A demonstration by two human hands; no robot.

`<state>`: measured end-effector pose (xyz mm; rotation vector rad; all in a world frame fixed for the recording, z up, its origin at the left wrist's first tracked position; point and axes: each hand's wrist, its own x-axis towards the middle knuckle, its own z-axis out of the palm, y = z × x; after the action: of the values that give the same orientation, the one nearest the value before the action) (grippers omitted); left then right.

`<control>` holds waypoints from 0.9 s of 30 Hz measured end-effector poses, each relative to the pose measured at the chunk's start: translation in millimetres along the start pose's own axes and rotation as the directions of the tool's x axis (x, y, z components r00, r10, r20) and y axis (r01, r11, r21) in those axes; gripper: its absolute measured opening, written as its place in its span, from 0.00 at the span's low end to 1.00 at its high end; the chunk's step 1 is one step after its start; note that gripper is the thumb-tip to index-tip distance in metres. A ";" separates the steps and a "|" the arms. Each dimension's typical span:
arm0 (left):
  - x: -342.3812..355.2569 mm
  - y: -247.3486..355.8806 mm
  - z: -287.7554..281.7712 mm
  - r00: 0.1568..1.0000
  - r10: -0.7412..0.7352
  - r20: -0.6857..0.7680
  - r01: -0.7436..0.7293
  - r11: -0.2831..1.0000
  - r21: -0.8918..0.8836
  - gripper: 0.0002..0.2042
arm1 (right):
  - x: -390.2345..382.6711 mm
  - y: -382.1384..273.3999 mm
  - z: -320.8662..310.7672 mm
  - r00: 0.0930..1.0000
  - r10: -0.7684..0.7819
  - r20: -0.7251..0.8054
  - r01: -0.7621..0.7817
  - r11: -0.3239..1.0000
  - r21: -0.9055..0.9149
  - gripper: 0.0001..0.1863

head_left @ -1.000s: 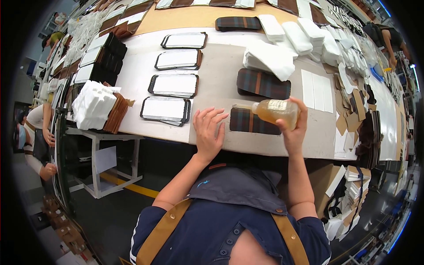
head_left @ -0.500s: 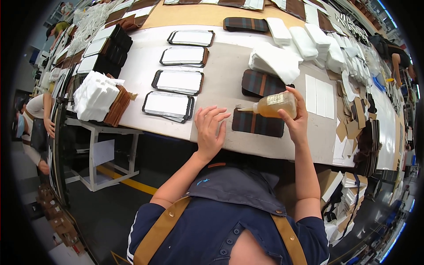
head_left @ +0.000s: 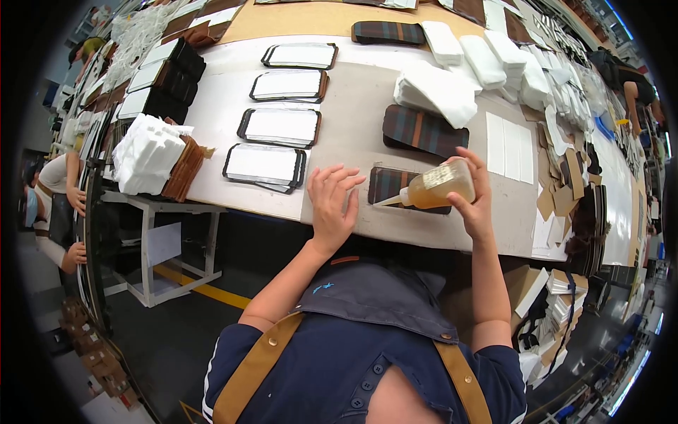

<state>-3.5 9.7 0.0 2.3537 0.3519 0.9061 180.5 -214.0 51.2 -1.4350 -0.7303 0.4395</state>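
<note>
My right hand (head_left: pixel 473 194) grips a squeeze bottle (head_left: pixel 438 185) of amber liquid, its thin nozzle angled down at the lower left corner of a dark plaid rounded piece (head_left: pixel 387 184). My left hand (head_left: pixel 332 205) is open on the table, fingers apart and slightly curled, just left of that piece, holding nothing. Behind the bottle lies another stack of plaid pieces (head_left: pixel 417 128), with white padded sheets (head_left: pixel 434 92) above it. Left of my hands, several rounded white-topped pieces with dark borders (head_left: pixel 263 161) lie in a column.
Dark stacked pieces (head_left: pixel 166 85) and white foam pads (head_left: pixel 145 155) sit at the table's left. White strips (head_left: pixel 508 145), cardboard offcuts (head_left: pixel 565 198) and white pad piles (head_left: pixel 537 78) fill the right. Co-workers (head_left: pixel 53 191) (head_left: pixel 628 88) stand at both sides; a metal stand (head_left: pixel 148 254) is lower left.
The bottle in my right hand has tilted and its nozzle has moved down from the upper left to the lower left corner of the plaid piece. My left hand remains open beside it.
</note>
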 end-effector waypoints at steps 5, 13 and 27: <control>-0.7 -2.0 2.3 1.000 0.019 -0.002 -0.019 1.000 -0.011 0.15 | -18.1 17.6 -42.1 0.952 0.165 -0.257 -0.050 0.915 0.400 0.45; -2.2 -2.5 3.0 1.000 0.008 0.008 -0.008 1.000 0.009 0.14 | -30.2 4.8 -90.4 0.841 0.061 -0.537 0.032 0.986 0.163 0.36; -0.7 0.0 3.2 1.000 0.018 0.013 -0.018 1.000 0.022 0.13 | -30.0 6.1 -91.5 0.868 -0.018 -0.497 0.030 0.999 0.016 0.35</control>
<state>-1.9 8.0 -2.3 2.3859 0.3381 0.8992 222.6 -300.3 41.7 -1.4328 -0.3213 0.0446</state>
